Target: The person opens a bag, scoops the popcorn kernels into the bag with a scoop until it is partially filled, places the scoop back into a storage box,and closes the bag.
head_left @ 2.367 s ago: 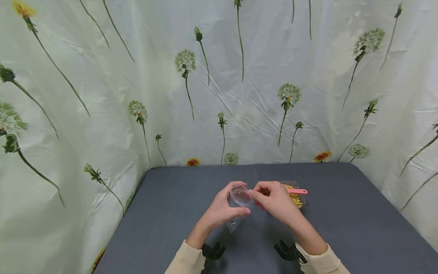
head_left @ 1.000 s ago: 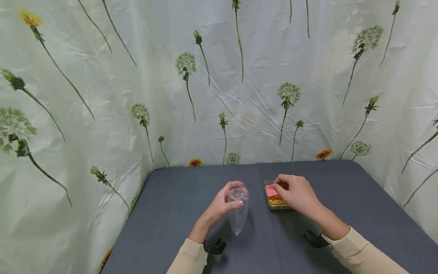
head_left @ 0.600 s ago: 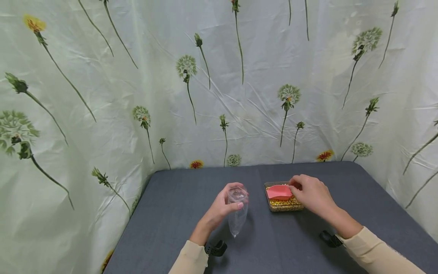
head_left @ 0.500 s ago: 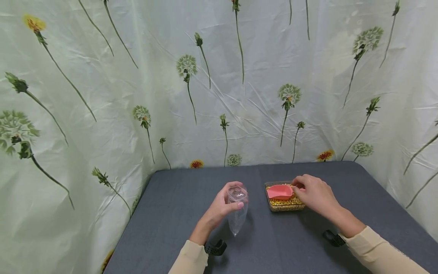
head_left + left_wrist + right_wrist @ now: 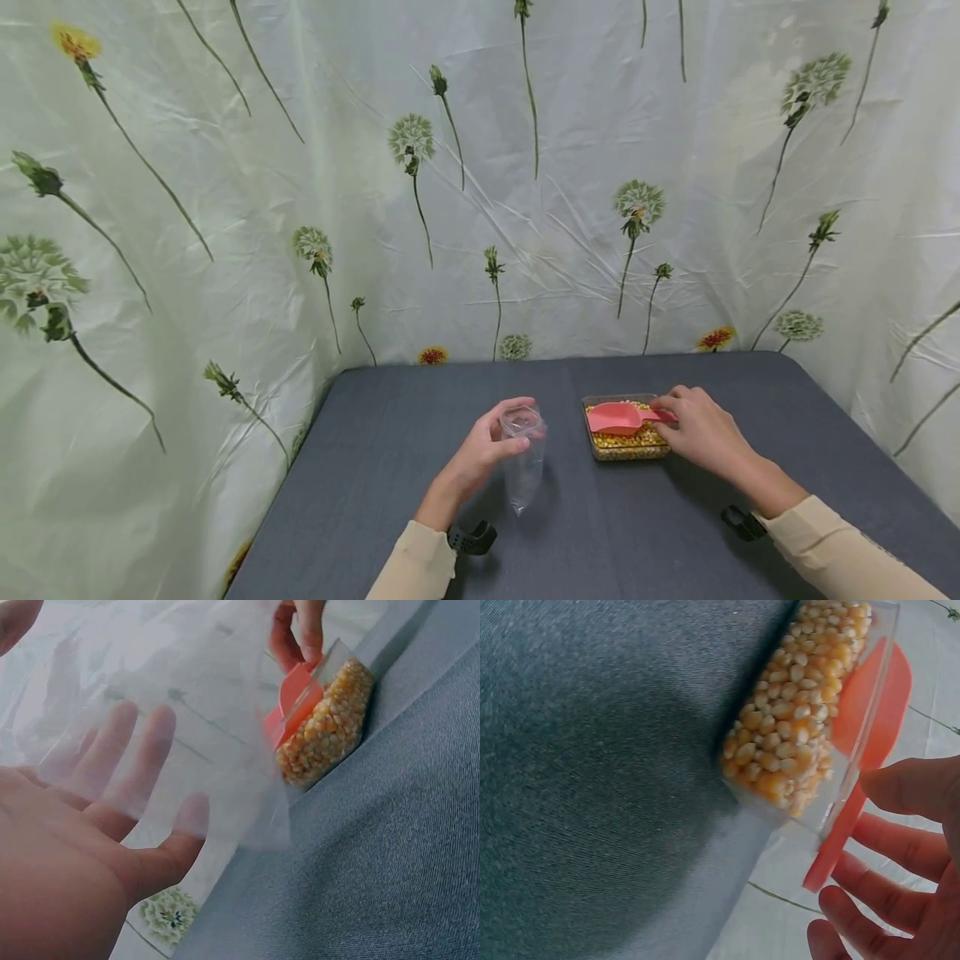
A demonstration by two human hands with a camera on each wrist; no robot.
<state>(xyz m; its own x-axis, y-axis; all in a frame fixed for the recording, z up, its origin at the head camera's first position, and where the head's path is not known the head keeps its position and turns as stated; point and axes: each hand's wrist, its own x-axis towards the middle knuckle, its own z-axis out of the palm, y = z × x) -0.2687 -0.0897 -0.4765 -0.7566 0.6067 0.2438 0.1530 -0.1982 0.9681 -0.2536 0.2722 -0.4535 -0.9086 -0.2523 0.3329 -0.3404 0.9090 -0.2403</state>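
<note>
My left hand [image 5: 480,454] holds a clear plastic bag [image 5: 525,479] upright by its upper part, thumb in front and fingers curved round behind. The bag's mouth is spread wide, and no contents show in it. In the left wrist view the fingers [image 5: 154,754] show through the thin film of the bag [image 5: 232,780]. My right hand [image 5: 701,429] pinches the handle of a pink scoop [image 5: 615,417] between thumb and fingers. The scoop lies across the top of a clear plastic container [image 5: 889,622], over yellow corn kernels [image 5: 787,712].
A dark grey cloth covers the table [image 5: 420,417]. Behind it hangs a pale curtain [image 5: 555,208] printed with dandelions. The corn container stands right of the bag, a short gap between them. Each wrist wears a black strap with a camera.
My right hand has left the bag's rim, gone right to the container and taken hold of the scoop, its fingers shifting right to the handle. My left hand still holds the bag.
</note>
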